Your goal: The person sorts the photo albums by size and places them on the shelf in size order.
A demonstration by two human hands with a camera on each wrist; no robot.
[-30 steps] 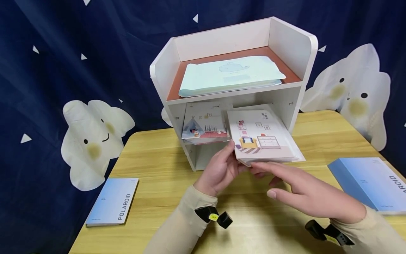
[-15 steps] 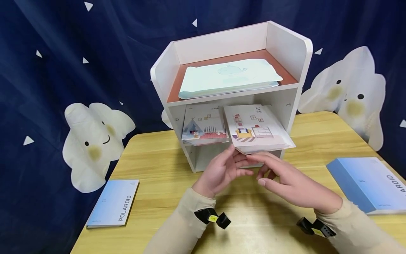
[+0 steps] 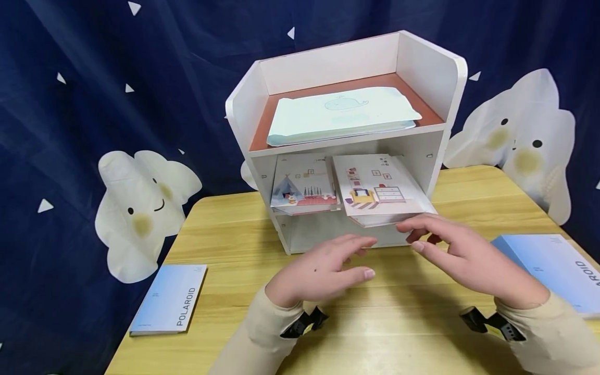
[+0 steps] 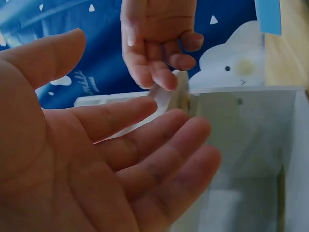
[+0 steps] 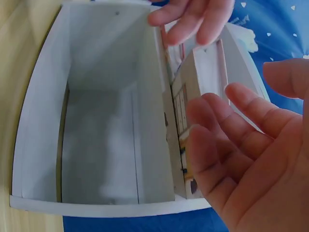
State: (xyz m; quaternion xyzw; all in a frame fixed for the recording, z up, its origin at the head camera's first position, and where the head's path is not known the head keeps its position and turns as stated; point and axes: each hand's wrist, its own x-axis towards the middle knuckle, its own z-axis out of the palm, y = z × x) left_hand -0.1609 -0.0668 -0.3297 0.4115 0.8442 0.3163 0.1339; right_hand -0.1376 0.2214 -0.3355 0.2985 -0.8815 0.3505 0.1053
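Observation:
A white book [image 3: 382, 194] with a drawn dresser and yellow armchair lies flat on the middle shelf of a small white shelf unit [image 3: 428, 78], its front end jutting past the edge. Left of it lies another book [image 3: 304, 185] with a tent drawing. My right hand [image 3: 461, 255] is at the first book's front right corner, fingers loosely bent; whether the fingertips touch it I cannot tell. My left hand [image 3: 323, 273] hovers before the lower compartment with relaxed fingers, holding nothing. The left wrist view shows its palm [image 4: 82, 164] and spread fingers; in the right wrist view the book [image 5: 193, 72] stands beyond the fingers.
On the top tier lies a pale book [image 3: 344, 114] with a whale drawing. A blue POLAROID book [image 3: 169, 299] lies on the wooden table [image 3: 225, 239] at left. A thicker blue POLAROID block [image 3: 548, 265] is at right, partly behind my right hand. A dark blue curtain [image 3: 187, 62] hangs behind.
The dresser book has gone deeper into the middle shelf. My left hand has let go of its front edge and drawn back, turning over; my right hand moved left, then back right.

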